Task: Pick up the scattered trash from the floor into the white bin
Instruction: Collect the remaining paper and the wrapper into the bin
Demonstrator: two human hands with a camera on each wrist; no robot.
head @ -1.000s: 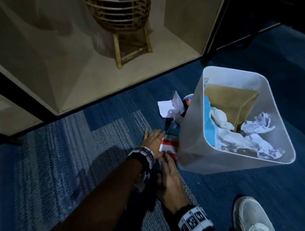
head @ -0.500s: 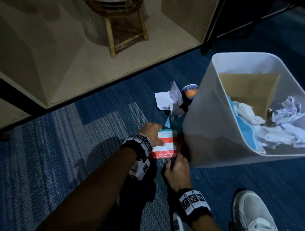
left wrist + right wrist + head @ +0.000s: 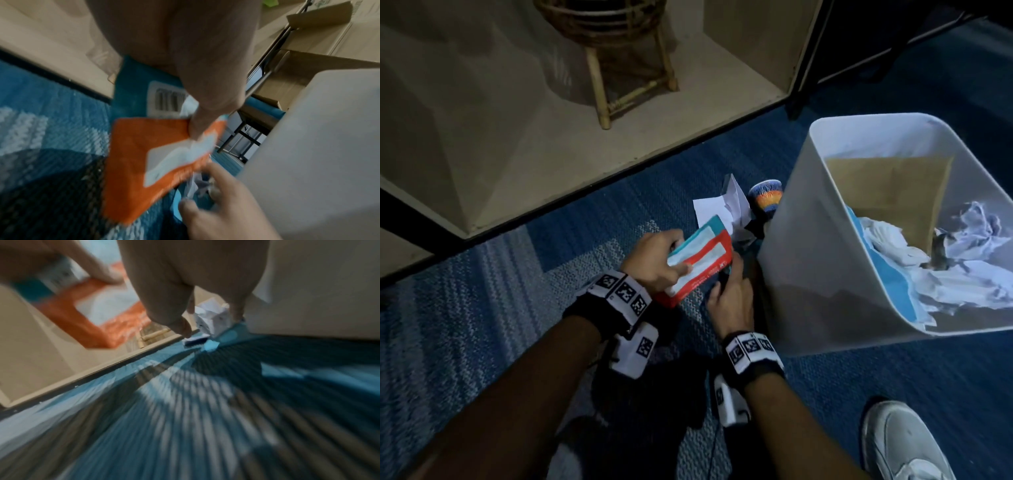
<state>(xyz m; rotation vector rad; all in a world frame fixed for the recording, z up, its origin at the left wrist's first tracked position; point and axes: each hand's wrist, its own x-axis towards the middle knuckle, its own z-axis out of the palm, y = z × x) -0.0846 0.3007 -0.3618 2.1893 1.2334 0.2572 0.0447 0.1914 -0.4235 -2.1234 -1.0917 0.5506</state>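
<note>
My left hand (image 3: pixel 674 262) pinches a flat orange-and-white packet (image 3: pixel 705 263) with a teal one behind it, both tilted above the carpet. The left wrist view shows the orange packet (image 3: pixel 141 155) below the teal packet (image 3: pixel 139 91), which bears a barcode. My right hand (image 3: pixel 729 291) reaches low under the packets, beside the white bin (image 3: pixel 822 246). In the right wrist view its thumb and fingers (image 3: pixel 183 327) spread on either side of a crumpled white paper (image 3: pixel 211 318) on the floor, with a light blue scrap (image 3: pixel 211 345) next to it. The bin holds crumpled paper and a brown bag.
More white paper (image 3: pixel 719 205) and a colourful cup (image 3: pixel 767 195) lie on the blue carpet behind the bin. A rattan stool (image 3: pixel 619 68) stands on the beige floor beyond. My white shoe (image 3: pixel 904 445) is at the lower right.
My left hand has lifted the packets off the carpet and tilted them up. My right hand has slid forward under them toward the paper by the bin.
</note>
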